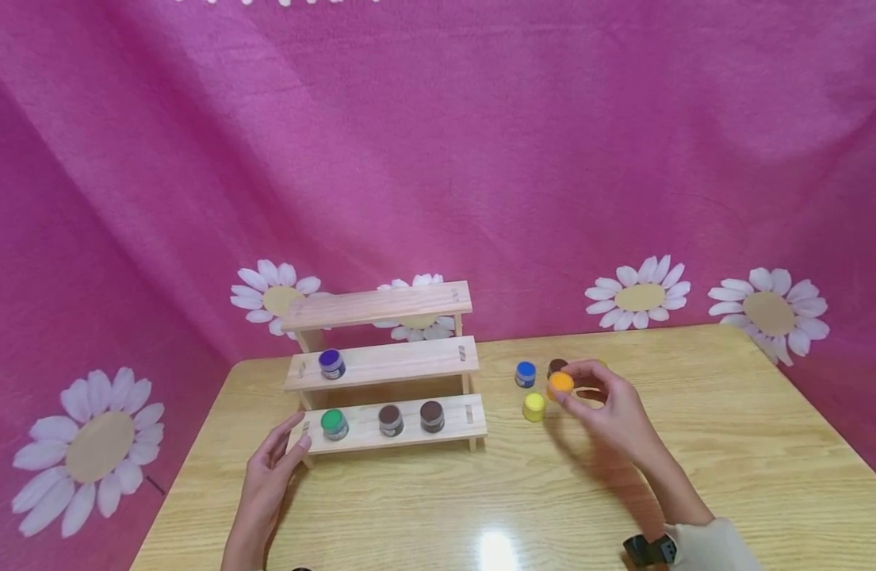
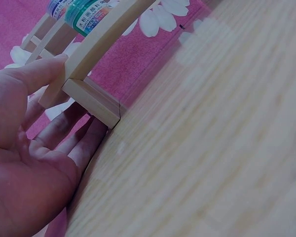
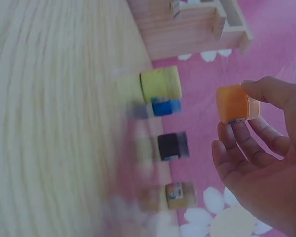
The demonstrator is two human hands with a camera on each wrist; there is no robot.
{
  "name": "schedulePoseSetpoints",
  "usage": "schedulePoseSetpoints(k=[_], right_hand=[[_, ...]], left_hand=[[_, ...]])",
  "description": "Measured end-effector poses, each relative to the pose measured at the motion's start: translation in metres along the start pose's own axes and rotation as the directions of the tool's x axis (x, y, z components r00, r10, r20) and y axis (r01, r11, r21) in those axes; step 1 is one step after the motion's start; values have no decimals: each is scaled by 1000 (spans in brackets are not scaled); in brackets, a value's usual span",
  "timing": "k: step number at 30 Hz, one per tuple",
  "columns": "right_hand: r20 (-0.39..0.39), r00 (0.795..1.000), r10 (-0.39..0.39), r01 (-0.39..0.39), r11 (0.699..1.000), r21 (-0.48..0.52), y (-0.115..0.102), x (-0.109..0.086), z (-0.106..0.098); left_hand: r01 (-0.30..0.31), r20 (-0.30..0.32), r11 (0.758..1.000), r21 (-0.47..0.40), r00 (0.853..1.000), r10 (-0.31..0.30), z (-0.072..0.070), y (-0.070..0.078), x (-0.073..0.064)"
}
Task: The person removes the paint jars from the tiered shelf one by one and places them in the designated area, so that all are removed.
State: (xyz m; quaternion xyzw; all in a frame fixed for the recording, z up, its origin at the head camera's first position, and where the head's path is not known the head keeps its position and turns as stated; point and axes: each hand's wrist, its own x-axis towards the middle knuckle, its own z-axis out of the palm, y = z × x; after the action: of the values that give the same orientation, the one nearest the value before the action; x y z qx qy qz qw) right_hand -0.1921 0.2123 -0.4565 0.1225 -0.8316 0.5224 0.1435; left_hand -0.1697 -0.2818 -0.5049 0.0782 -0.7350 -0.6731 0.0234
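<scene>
The small, orange, cylindrical plastic paint jar (image 1: 560,384) is at the fingertips of the right hand (image 1: 616,408), raised off the pale wood-grain table (image 1: 445,507). It should handle as light and stiff, its smooth wall perhaps a little slippery but hardly fragile. The side wall looks the best place to take hold, thumb opposite fingers, with no need to squeeze hard.

The right hand pinches it just so, roughly upright, its palm turned to the left. Left of and below this grasp stands a yellow round paint jar (image 1: 533,408); farther left and beyond, a blue-lidded round jar (image 1: 525,373); just behind the fingertips, a dark-brown-lidded jar (image 1: 556,365).

The left hand (image 1: 269,468) grips the near left end of a three-tier pale wooden stand (image 1: 409,361), thumb against the board and fingers around the leg, with a green-lidded clear jar (image 1: 334,423) just to its right.
</scene>
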Motion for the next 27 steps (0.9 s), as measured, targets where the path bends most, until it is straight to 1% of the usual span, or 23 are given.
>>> schedulePoseSetpoints(k=[6,9,13,19,23,27], right_hand=[[16,997,79,-79,997,-17,18,-2,-8],[31,993,113,-112,994,-14,26,-3,-11],[58,987,151,-149,988,-35,35,-4,-10],[97,979,181,-177,983,-40,44,-7,-9],[114,972,205,-199,978,-59,46,-7,-9],[125,971,205,-195,977,-86,47,-7,-8]], left_hand=[[4,6,1000,-4,1000,-4,2,1,0],[16,2,1000,18,1000,-16,1,3,-1],[34,-9,999,38,999,-34,0,3,-3],[56,-16,998,40,998,-55,2,3,-3],[47,-10,998,38,999,-46,2,3,-4],[50,-11,998,35,999,-50,0,4,-4]])
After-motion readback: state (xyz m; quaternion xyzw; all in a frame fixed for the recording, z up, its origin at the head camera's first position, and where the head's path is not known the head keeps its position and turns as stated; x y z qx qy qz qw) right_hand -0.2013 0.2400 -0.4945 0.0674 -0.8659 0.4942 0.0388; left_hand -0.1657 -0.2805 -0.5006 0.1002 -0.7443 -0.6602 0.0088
